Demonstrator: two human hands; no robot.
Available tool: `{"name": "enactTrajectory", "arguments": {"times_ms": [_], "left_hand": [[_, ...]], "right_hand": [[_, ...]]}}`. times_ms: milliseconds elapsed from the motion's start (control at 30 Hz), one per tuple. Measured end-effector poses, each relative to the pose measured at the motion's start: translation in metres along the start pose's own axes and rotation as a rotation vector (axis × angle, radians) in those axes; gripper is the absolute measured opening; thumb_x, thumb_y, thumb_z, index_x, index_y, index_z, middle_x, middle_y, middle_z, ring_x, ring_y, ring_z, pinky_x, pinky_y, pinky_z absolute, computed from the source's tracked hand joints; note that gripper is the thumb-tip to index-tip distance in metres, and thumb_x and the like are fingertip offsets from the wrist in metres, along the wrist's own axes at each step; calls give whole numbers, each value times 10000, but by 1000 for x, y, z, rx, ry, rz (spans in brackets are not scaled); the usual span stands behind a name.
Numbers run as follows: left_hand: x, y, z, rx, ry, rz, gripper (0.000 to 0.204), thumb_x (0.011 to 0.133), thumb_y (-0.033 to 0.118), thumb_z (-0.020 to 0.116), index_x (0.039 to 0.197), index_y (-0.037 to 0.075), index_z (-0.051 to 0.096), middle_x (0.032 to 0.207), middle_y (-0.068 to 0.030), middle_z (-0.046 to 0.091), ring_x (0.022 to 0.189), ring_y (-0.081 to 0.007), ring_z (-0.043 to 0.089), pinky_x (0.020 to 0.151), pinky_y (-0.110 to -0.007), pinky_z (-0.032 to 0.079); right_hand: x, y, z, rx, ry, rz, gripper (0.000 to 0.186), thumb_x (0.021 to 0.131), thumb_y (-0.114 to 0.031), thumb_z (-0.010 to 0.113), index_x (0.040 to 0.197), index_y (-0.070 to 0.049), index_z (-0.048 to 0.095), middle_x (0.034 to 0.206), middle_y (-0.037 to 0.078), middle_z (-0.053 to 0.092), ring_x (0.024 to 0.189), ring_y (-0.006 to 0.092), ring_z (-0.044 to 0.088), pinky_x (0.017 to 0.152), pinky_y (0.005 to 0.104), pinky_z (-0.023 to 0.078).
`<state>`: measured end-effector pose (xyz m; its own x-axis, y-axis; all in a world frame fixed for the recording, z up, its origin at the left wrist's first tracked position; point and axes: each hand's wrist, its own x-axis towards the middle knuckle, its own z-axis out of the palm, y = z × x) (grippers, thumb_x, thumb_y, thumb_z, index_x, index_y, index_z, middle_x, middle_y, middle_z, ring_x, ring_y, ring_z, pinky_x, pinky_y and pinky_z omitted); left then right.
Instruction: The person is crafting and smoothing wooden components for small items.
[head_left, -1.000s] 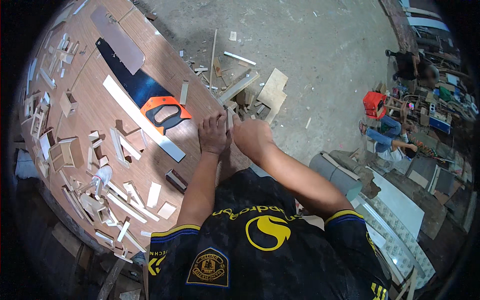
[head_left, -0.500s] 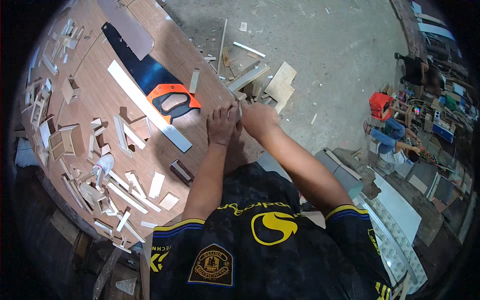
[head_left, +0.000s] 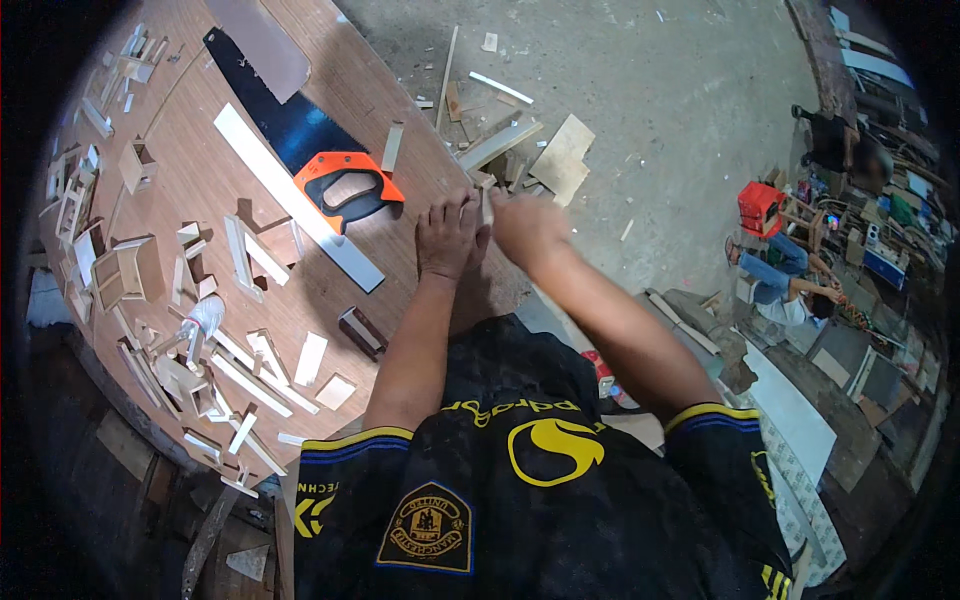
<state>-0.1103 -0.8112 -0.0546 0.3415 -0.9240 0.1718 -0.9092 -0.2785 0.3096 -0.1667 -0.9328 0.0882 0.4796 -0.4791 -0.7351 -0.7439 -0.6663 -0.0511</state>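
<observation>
At the table's right edge, my left hand (head_left: 447,232) has curled fingers pressing on a narrow pale wood piece (head_left: 487,205). My right hand (head_left: 530,225), blurred by motion, is closed just right of that piece; what its fingers hold is hidden. Up and left of my hands lies a handsaw (head_left: 345,190) with an orange-and-black handle, beside a long white strip (head_left: 290,190). A short pale slat (head_left: 392,146) lies above the saw handle, and a small dark block (head_left: 362,330) is left of my left forearm.
The wooden table (head_left: 370,85) carries scattered offcuts and small wooden box shapes (head_left: 125,270). Wood scraps (head_left: 565,150) lie on the concrete floor (head_left: 660,120). At the right, two other people (head_left: 785,290) are among clutter beside a red crate (head_left: 760,210); grey boards lie lower right.
The view has shifted, so table and saw appear higher. Both my hands stay at the table edge; my right hand has moved slightly right and is now blurred.
</observation>
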Motion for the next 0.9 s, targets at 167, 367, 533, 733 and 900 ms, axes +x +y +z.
{"name": "enactTrajectory", "arguments": {"times_ms": [167,367,533,733,900], "left_hand": [[-8,-10,12,141,-28,33,549,769,407,617,1258,165,553,1223,-13,513,1065,-238,505,823,-413,422],[-4,-7,6,90,14,24,519,799,409,599,1259,174,546,1219,5,512,1052,-222,507,818,-407,420],[-2,-1,-1,5,-23,-23,539,806,410,600,1283,166,538,1228,-6,511,1042,-230,507,839,-414,408],[-1,-2,-4,22,-41,-8,556,797,432,604,1287,178,535,1228,-2,510,1070,-229,503,850,-408,403],[-4,-5,5,129,-8,-17,510,807,362,600,1282,189,532,1213,-6,518,1079,-223,502,845,-389,406]], "right_hand": [[-5,-3,-21,-16,-34,-52,337,910,-216,507,1203,-71,586,892,185,708,856,354,701,701,467,563],[10,-11,2,19,20,20,348,932,-187,473,1250,-79,565,927,198,698,858,366,694,712,470,559],[-6,-3,-7,-5,46,2,353,916,-172,487,1254,-109,565,889,190,701,818,362,698,700,477,558],[9,-1,3,42,-15,33,450,899,-176,515,1347,-137,494,937,199,703,872,376,696,726,488,555],[4,-11,9,123,6,65,479,891,-165,515,1364,-107,467,946,215,700,880,382,693,746,487,553]]}}
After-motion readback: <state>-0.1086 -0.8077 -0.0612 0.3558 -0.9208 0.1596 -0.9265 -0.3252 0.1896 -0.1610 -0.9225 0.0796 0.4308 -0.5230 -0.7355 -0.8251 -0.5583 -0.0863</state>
